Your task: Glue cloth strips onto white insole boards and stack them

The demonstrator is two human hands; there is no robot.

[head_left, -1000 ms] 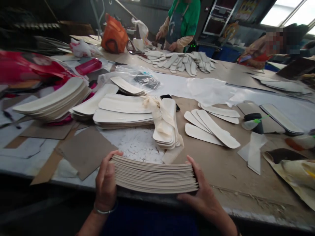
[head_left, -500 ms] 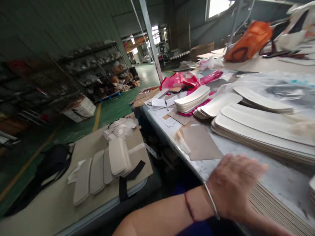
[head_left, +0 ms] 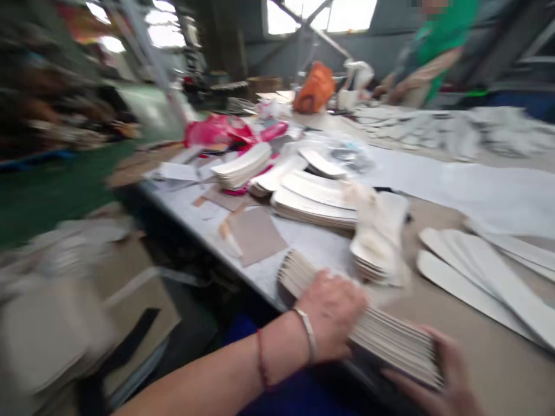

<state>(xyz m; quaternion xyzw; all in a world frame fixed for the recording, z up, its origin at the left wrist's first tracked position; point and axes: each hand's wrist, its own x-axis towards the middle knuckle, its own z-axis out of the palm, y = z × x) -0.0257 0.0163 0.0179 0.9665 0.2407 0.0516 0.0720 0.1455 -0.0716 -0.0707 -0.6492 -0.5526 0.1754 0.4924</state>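
A thick stack of curved board strips (head_left: 392, 335) lies on its side along the table's front edge, its layered edges facing up. Over the middle of the stack, my left hand (head_left: 332, 315) is closed with its fingers across the strips; a bracelet and a red cord circle that wrist. At the stack's right end, my right hand (head_left: 448, 370) grips it, thumb below and fingers at the far side. Just beyond lie a pile of white curved pieces (head_left: 316, 199) and a smaller stack with cream cloth-like material (head_left: 373, 248).
Loose white strips (head_left: 481, 277) lie at the right. A grey board square (head_left: 260, 234), pink plastic bag (head_left: 219, 132) and orange bag (head_left: 315, 88) are farther back. A lower surface with pale pieces (head_left: 52, 329) stands left. A person in green (head_left: 448, 40) works across the table.
The view has swung right. My left hand, earlier raised with fingers extended, is now closed over the strip stack, and my right hand has come into view gripping its end.
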